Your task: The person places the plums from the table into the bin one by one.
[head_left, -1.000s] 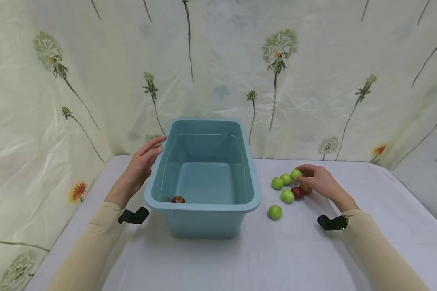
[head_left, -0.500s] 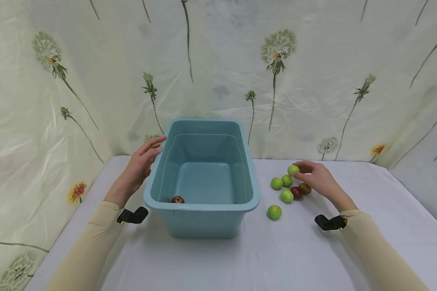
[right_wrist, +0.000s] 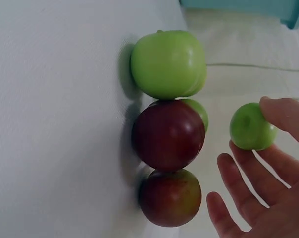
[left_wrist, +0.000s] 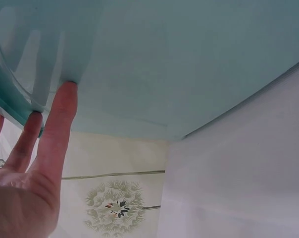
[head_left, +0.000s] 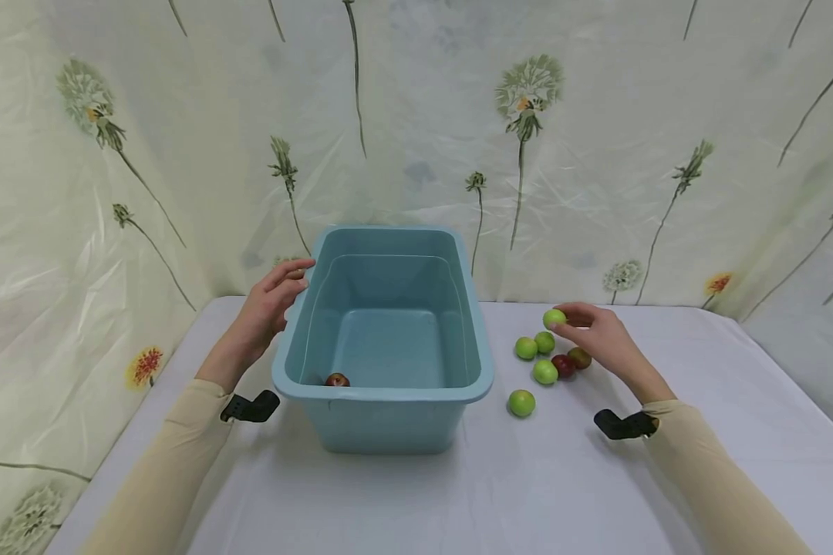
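Note:
In the head view my right hand (head_left: 599,336) pinches a green plum (head_left: 554,318) between thumb and fingers, raised above the table. The right wrist view has this held green plum (right_wrist: 251,126) apart from the others, the lower fingers spread. Below my hand lie a dark red plum (head_left: 564,367), a reddish-brown plum (head_left: 579,358) and several green plums (head_left: 544,372). My left hand (head_left: 262,307) is beside the blue tub (head_left: 383,395); the left wrist view shows straight fingers (left_wrist: 65,101) touching its outer wall. One red fruit (head_left: 337,380) sits inside the tub, partly hidden by the rim.
A white cloth (head_left: 548,486) covers the table. Behind it hangs a floral plastic sheet (head_left: 416,154), also along both sides. One green plum (head_left: 521,402) lies nearer the front, between the tub and the cluster.
My right hand has lifted the green plum off the cluster and moved it slightly left and up. The left hand stays at the tub's side.

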Demonstrator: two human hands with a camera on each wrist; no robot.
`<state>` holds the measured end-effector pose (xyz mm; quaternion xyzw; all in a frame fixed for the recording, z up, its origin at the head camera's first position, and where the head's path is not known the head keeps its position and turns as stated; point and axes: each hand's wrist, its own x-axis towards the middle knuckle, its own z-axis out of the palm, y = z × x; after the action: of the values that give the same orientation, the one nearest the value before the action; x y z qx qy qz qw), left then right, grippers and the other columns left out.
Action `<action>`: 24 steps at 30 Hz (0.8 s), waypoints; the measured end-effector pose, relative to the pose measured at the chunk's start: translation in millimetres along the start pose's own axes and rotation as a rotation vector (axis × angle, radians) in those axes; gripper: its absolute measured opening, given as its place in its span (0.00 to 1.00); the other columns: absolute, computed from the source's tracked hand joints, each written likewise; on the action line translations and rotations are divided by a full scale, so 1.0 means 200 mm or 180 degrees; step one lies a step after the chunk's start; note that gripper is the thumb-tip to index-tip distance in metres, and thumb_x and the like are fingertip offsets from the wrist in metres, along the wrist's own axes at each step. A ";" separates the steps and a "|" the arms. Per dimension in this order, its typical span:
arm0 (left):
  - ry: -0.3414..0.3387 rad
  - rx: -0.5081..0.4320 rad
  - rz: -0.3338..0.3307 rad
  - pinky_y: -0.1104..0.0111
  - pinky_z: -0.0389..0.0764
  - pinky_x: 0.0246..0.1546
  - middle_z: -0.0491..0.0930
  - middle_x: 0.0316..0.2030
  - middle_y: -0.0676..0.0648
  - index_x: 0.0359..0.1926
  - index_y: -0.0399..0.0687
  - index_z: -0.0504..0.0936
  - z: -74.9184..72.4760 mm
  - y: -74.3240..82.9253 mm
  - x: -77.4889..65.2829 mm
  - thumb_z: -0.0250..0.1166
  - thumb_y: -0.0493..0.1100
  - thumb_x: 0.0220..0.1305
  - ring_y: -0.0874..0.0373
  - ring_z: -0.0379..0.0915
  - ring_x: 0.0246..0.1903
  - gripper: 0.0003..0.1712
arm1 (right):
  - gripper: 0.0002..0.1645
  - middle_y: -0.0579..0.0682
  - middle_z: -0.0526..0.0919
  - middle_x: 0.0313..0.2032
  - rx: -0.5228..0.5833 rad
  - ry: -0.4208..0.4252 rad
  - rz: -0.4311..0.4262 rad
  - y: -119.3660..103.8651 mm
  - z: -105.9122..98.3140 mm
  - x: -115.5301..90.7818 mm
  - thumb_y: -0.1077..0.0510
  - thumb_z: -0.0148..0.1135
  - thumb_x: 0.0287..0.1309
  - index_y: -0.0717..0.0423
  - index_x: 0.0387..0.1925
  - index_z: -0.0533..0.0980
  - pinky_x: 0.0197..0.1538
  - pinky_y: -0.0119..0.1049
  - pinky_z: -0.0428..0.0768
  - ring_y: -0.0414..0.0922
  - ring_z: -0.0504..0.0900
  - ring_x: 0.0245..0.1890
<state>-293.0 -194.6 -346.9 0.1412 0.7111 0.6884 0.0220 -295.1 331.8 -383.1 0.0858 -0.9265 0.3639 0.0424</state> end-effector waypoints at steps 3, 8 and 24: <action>-0.0002 0.0034 0.0008 0.53 0.76 0.49 0.64 0.64 0.46 0.68 0.54 0.68 0.00 0.00 0.00 0.53 0.51 0.74 0.45 0.58 0.67 0.25 | 0.32 0.60 0.80 0.53 0.0068 0.0029 -0.0031 -0.02 0.00 0.00 0.40 0.63 0.64 0.57 0.60 0.74 0.56 0.57 0.69 0.57 0.74 0.57; 0.0007 0.0056 0.0007 0.53 0.77 0.48 0.65 0.63 0.46 0.67 0.55 0.68 0.00 0.01 0.00 0.53 0.51 0.74 0.45 0.61 0.65 0.24 | 0.32 0.60 0.80 0.54 0.0126 0.0072 -0.0062 -0.05 0.01 -0.01 0.41 0.62 0.64 0.57 0.61 0.73 0.57 0.58 0.69 0.58 0.74 0.57; -0.0059 -0.0029 0.0042 0.62 0.82 0.40 0.65 0.62 0.46 0.67 0.53 0.68 0.00 0.01 0.01 0.53 0.48 0.74 0.47 0.64 0.62 0.23 | 0.34 0.59 0.77 0.58 0.0375 0.0139 -0.0104 -0.16 0.04 0.00 0.40 0.61 0.65 0.56 0.64 0.71 0.60 0.61 0.66 0.59 0.72 0.61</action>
<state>-294.1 -195.2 -344.7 0.1522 0.7068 0.6904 0.0248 -289.4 303.9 -367.5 0.0953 -0.9008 0.4189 0.0634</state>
